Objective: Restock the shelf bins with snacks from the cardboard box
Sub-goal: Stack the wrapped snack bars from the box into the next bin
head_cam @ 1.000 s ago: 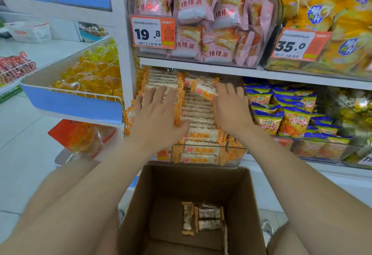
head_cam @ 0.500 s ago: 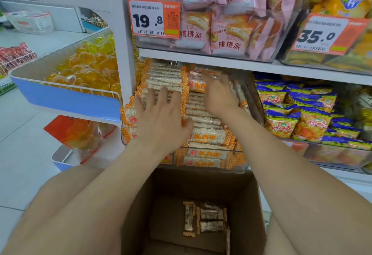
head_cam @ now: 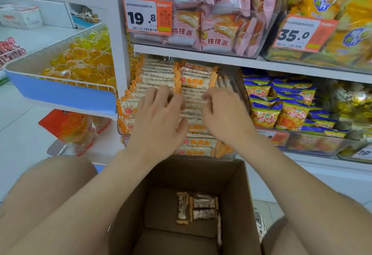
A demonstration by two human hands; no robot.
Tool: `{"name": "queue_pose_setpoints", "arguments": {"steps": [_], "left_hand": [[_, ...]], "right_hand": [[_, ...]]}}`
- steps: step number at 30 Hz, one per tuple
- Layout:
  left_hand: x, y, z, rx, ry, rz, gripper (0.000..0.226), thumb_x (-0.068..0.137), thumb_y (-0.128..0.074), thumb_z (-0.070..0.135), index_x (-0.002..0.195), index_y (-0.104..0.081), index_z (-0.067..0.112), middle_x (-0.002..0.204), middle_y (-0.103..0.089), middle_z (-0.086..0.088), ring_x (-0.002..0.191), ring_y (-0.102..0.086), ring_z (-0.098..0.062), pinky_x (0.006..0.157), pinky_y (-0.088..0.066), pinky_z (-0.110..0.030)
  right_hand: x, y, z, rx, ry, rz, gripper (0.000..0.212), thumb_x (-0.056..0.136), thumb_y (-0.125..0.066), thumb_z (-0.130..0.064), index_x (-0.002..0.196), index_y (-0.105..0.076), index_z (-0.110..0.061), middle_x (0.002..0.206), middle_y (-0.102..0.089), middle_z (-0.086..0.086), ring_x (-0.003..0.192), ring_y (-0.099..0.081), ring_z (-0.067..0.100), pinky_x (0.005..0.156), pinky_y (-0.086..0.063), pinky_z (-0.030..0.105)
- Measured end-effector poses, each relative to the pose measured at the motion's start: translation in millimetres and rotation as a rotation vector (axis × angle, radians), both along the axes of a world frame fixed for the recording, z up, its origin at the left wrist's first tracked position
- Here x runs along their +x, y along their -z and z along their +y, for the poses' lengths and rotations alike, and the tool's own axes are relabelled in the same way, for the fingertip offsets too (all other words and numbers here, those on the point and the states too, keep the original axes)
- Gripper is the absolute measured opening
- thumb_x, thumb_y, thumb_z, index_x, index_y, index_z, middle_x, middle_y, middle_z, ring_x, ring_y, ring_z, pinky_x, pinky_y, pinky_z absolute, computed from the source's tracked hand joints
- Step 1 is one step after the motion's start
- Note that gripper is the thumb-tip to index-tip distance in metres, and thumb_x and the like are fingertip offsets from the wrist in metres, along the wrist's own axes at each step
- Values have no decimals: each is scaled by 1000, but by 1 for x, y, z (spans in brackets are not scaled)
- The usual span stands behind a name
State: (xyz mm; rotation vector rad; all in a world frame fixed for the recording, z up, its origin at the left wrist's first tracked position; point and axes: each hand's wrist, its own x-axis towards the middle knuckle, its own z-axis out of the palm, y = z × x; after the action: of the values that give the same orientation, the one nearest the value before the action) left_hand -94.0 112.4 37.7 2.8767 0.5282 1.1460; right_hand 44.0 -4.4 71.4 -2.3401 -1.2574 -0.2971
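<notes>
Resting on the snack packs [head_cam: 194,81] in the clear shelf bin [head_cam: 229,154]: both hands. Palm down, the left hand [head_cam: 159,122] lies flat on the left row near the bin's front edge. Its fingers are straight and spread, with packs under fingertips and palm. On the right row sits the right hand [head_cam: 225,118], touching it. Its fingers are bent and motion-blurred; can't tell if they grip a pack or just push.

Packs are long, narrow clear wrappers with white puffed bars inside, orange checkered ends and an orange label with red characters. They're stacked in two rows up to the bin's front wall.

Directly below the bin's front edge stands the open cardboard box [head_cam: 239,194]. A few loose packs [head_cam: 203,207] of the same kind lie near the middle of its floor.
</notes>
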Motion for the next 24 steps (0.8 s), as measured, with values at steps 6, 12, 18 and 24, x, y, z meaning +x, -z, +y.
{"name": "queue_pose_setpoints", "arguments": {"steps": [6, 12, 18, 24], "left_hand": [[-23, 62, -43, -392, 215, 555, 9, 92, -63, 37, 89, -59, 30, 80, -61, 10, 77, -63, -15, 64, -55, -38], [-28, 196, -88, -556, 337, 1196, 18, 99, -62, 37, 113, -67, 27, 101, -68, 4, 85, -66, -16, 75, -59, -37], [-24, 294, -103, -722, 338, 1449, 20, 100, -65, 28, 117, -66, 18, 109, -67, -1, 91, -63, -17, 76, -50, -31], [-20, 380, -150, -597, 545, 1703, 46, 100, -67, 23, 141, -55, 8, 139, -60, -15, 122, -61, -32, 98, -53, -41]], "right_hand": [[-48, 44, -68, -524, -256, 296, 28, 91, -48, -19, 82, -74, -20, 80, -67, -3, 78, -62, 14, 75, -57, 41], [-69, 158, -110, -1151, -294, 406, 8, 97, -53, -13, 97, -61, -13, 100, -64, 10, 92, -64, 32, 83, -59, 39], [-69, 232, -127, -1264, -255, 531, 17, 99, -53, -8, 114, -56, -15, 116, -53, 9, 93, -60, 27, 82, -58, 41], [-39, 243, -117, -1073, -156, 494, 16, 103, -45, -7, 113, -55, -14, 106, -50, 10, 100, -60, 34, 77, -51, 39]]}}
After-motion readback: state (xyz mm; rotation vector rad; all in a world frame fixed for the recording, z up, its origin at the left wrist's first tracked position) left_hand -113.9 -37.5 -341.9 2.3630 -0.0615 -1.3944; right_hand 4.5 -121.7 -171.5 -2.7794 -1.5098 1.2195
